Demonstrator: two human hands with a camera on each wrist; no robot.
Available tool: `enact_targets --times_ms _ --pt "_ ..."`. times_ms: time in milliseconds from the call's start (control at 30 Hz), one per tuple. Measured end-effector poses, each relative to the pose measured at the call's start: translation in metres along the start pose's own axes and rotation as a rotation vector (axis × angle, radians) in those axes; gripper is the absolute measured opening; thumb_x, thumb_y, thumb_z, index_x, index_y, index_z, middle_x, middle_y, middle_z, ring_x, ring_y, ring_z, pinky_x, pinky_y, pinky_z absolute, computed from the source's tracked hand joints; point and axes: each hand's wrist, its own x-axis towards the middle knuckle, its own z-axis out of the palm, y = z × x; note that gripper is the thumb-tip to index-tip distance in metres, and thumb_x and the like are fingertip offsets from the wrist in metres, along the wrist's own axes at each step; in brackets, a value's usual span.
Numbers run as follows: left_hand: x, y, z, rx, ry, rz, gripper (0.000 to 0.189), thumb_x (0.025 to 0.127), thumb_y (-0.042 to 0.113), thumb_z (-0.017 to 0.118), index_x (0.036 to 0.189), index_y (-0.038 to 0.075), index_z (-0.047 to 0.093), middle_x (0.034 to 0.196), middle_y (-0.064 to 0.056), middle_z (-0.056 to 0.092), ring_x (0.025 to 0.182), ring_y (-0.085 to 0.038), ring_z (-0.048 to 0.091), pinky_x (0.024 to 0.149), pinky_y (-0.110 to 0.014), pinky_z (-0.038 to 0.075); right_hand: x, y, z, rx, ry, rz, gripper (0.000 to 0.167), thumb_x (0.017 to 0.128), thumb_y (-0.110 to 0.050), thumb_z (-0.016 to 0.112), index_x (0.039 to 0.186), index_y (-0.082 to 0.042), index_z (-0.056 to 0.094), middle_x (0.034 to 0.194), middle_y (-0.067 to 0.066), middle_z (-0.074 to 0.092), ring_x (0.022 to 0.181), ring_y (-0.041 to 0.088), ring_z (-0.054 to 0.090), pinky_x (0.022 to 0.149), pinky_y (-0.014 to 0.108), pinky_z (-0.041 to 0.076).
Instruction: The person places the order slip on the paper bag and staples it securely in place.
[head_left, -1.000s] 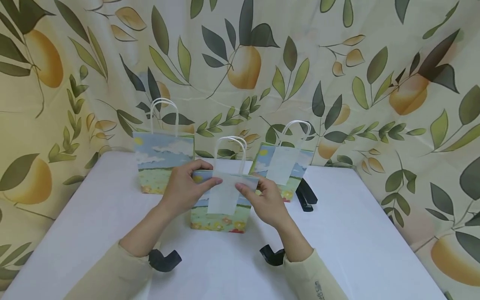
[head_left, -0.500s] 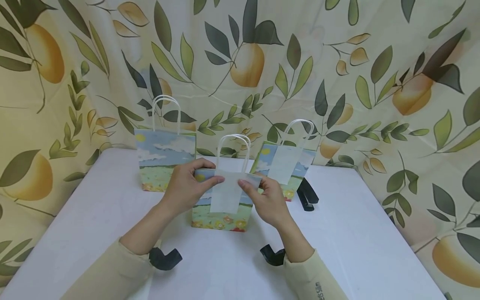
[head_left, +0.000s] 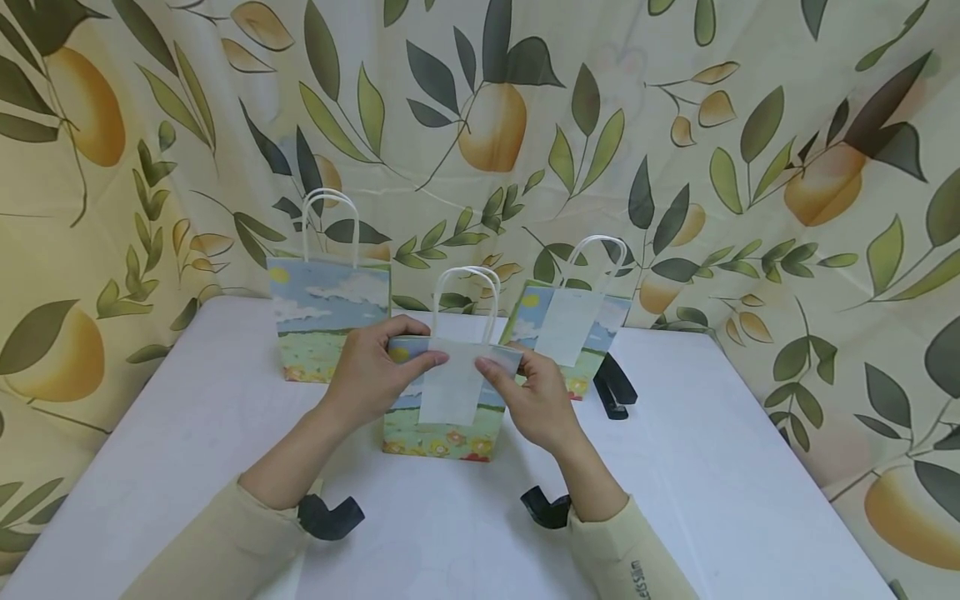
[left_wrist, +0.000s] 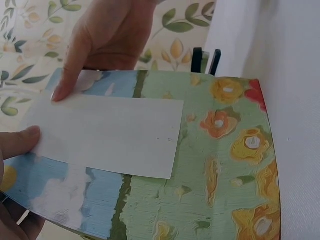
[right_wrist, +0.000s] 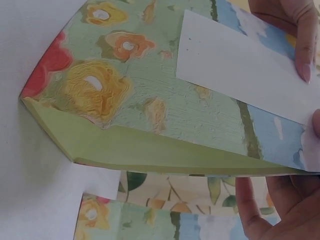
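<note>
A small paper gift bag (head_left: pixel 442 442) with a painted sky, meadow and flowers stands in the middle of the table, its white twisted handles (head_left: pixel 467 273) upright. A blank white paper slip (head_left: pixel 450 396) lies against its front, reaching up to the top edge. My left hand (head_left: pixel 375 367) pinches the bag's upper left edge, thumb in front on the slip's side and fingers behind. On the upper right edge my right hand (head_left: pixel 536 396) does the same, its thumb close to the slip's other side. In the right wrist view the bag's green side gusset (right_wrist: pixel 130 147) shows folded inward.
Behind on the left stands a matching bag (head_left: pixel 326 300). Another bag (head_left: pixel 517 321) with a white slip (head_left: pixel 566 329) on its front stands back right, a black stapler (head_left: pixel 615 387) beside it. A fruit-patterned curtain (head_left: pixel 480 208) hangs behind the white table (head_left: pixel 712 483).
Both hands keep their hold on the middle bag and slip. Only a slight shift of the head view shows; the bags and stapler stay in place.
</note>
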Motion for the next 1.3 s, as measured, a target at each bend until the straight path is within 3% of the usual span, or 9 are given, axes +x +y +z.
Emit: enact_targets --times_ms 367,600,833,1033,1233,1300 --pt "0.0026 0.0012 0.0021 0.000 0.007 0.026 0.024 0.086 0.023 0.087 0.105 0.013 0.076 0.107 -0.001 0.079 0.096 -0.015 0.067 0.075 -0.026 0.051 -0.0003 -0.0036 -0.0022 0.008 0.006 0.000 0.029 0.103 -0.022 0.067 0.128 -0.007 0.069 0.123 0.011 0.075 0.109 0.026 0.074 0.086 0.029 0.062" --pt "0.0031 0.0028 0.0025 -0.005 0.003 0.032 0.024 0.086 0.023 0.086 0.105 0.013 0.076 0.107 -0.002 0.079 0.089 -0.015 0.065 0.071 -0.025 0.049 -0.0003 -0.0037 -0.0032 0.031 0.010 0.001 0.029 0.102 -0.021 0.067 0.127 -0.006 0.070 0.123 0.012 0.075 0.108 0.027 0.075 0.087 0.032 0.062" --pt "0.0037 0.0021 0.0037 0.001 0.007 0.029 0.025 0.086 0.023 0.087 0.106 0.013 0.076 0.107 -0.003 0.079 0.085 -0.016 0.063 0.067 -0.025 0.047 0.0010 -0.0001 -0.0039 0.067 0.009 -0.016 0.026 0.103 -0.020 0.067 0.123 -0.005 0.072 0.120 0.012 0.076 0.104 0.018 0.076 0.086 0.030 0.062" --pt "0.0025 0.0020 0.0019 -0.006 -0.020 -0.010 0.026 0.087 0.027 0.086 0.108 0.016 0.075 0.111 0.000 0.078 0.084 -0.016 0.060 0.069 -0.028 0.048 0.0006 0.0009 -0.0034 0.080 0.004 -0.020 0.026 0.103 -0.019 0.067 0.123 -0.005 0.072 0.119 0.013 0.077 0.102 0.014 0.076 0.085 0.030 0.062" --pt "0.0009 -0.0005 -0.0030 -0.011 -0.039 -0.021 0.026 0.087 0.030 0.085 0.109 0.020 0.074 0.108 0.003 0.076 0.072 -0.019 0.051 0.062 -0.027 0.042 0.0004 0.0014 -0.0021 0.086 0.000 -0.018 0.024 0.102 -0.018 0.067 0.122 -0.005 0.073 0.117 0.014 0.077 0.101 0.013 0.075 0.085 0.030 0.062" --pt "0.0009 -0.0002 -0.0062 -0.012 -0.039 -0.015 0.025 0.087 0.029 0.086 0.108 0.021 0.074 0.106 0.004 0.075 0.078 -0.017 0.055 0.066 -0.026 0.045 0.0006 0.0016 -0.0018 0.079 -0.002 -0.016 0.024 0.102 -0.018 0.067 0.121 -0.005 0.073 0.115 0.013 0.078 0.100 0.013 0.075 0.085 0.030 0.061"
